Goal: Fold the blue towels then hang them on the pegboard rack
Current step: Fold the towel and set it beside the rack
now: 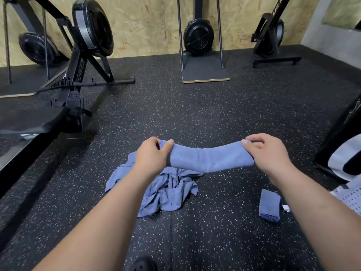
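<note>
Now the left hand (154,155) and right hand (267,153) are each pinching an end of a folded blue towel (209,159), stretching it taut above the floor (214,114), which should keep the fold square. Beneath, crumpled towels (166,192) are waiting; a finished towel (269,205) is lying beside what may be the pegboard (349,198). A rowing machine (81,69) is showing "POWER".

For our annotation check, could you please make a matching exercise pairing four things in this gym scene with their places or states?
Things: 1 towel strip; 2 towel heap; 3 small folded towel; 4 pegboard.
States: A white, at the right edge; B crumpled on the floor; C pinched at each end by the left hand and right hand; D lying flat beside the right forearm.
Pairs: 1-C, 2-B, 3-D, 4-A.
</note>
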Available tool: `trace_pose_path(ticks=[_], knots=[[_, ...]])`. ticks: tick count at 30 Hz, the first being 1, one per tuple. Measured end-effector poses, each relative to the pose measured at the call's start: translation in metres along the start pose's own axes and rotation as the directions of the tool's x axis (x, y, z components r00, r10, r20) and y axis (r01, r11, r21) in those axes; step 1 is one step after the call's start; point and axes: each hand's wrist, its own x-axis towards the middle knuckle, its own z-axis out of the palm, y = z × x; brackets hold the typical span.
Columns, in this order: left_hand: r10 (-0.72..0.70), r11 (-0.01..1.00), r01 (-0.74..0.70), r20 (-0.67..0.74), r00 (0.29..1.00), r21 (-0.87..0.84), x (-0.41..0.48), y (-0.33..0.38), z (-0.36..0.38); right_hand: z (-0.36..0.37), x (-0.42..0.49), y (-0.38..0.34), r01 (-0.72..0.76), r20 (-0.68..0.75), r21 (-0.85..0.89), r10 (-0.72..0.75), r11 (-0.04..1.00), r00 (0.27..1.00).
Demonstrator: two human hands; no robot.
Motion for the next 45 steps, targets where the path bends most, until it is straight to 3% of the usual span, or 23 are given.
trace_pose_path(ticks=[4, 8, 12, 15, 19, 21, 22, 24, 26, 27, 30, 34, 38, 41, 45], knots=[[0.140, 0.990, -0.138, -0.099, 0.985, 0.023, -0.017, 0.027, 0.021, 0.009, -0.020, -0.033, 0.150, -0.058, -0.115, -0.157, 0.982, 0.986], [0.162, 0.971, -0.172, -0.072, 0.984, -0.164, -0.035, 0.045, 0.050, 0.031, -0.044, -0.054, 0.256, 0.009, 0.018, -0.256, 0.966, 0.967], [-0.009, 0.877, 0.012, 0.008, 1.000, -0.480, -0.045, 0.053, 0.075, 0.051, -0.063, -0.047, 0.313, 0.117, 0.107, -0.324, 0.944, 0.939], [-0.108, 0.799, 0.143, 0.095, 0.990, -0.585, -0.045, 0.052, 0.080, 0.050, -0.067, -0.043, 0.314, 0.132, 0.093, -0.325, 0.945, 0.937], [-0.216, 0.724, 0.255, 0.140, 0.966, -0.641, -0.038, 0.047, 0.088, 0.043, -0.058, -0.038, 0.217, 0.036, 0.258, -0.234, 0.942, 0.972], [-0.236, 0.651, 0.310, 0.204, 0.950, -0.693, -0.039, 0.050, 0.093, 0.036, -0.047, -0.029, 0.108, -0.083, 0.272, -0.088, 0.956, 0.993], [-0.227, 0.627, 0.332, 0.242, 0.943, -0.705, -0.040, 0.051, 0.096, 0.031, -0.041, -0.024, 0.010, -0.075, 0.292, 0.012, 0.956, 0.997], [-0.187, 0.614, 0.371, 0.328, 0.926, -0.697, -0.045, 0.053, 0.106, 0.026, -0.030, -0.010, -0.227, 0.105, 0.400, 0.202, 0.888, 0.974], [-0.153, 0.609, 0.411, 0.407, 0.900, -0.678, -0.049, 0.055, 0.118, 0.022, -0.022, 0.004, -0.386, 0.291, 0.514, 0.268, 0.766, 0.919], [-0.144, 0.622, 0.423, 0.435, 0.889, -0.659, -0.051, 0.056, 0.123, 0.021, -0.019, 0.011, -0.411, 0.311, 0.545, 0.279, 0.731, 0.909], [-0.136, 0.726, 0.413, 0.473, 0.870, -0.551, -0.052, 0.053, 0.136, 0.016, -0.011, 0.036, -0.362, 0.210, 0.503, 0.296, 0.784, 0.932], [0.025, 0.917, 0.203, 0.556, 0.831, -0.344, -0.054, 0.027, 0.158, 0.016, -0.015, 0.071, -0.294, 0.174, 0.410, 0.242, 0.863, 0.954], [0.036, 0.924, 0.182, 0.550, 0.834, -0.337, -0.055, -0.007, 0.198, 0.027, -0.028, 0.125, -0.376, 0.195, 0.380, 0.324, 0.845, 0.926], [-0.057, 0.941, 0.220, 0.520, 0.853, -0.258, -0.056, -0.037, 0.235, 0.033, -0.042, 0.168, -0.556, 0.321, 0.422, 0.456, 0.716, 0.830], [-0.157, 0.947, 0.294, 0.609, 0.778, -0.132, -0.057, -0.077, 0.287, 0.034, -0.049, 0.217, -0.616, 0.298, 0.330, 0.540, 0.715, 0.787]])
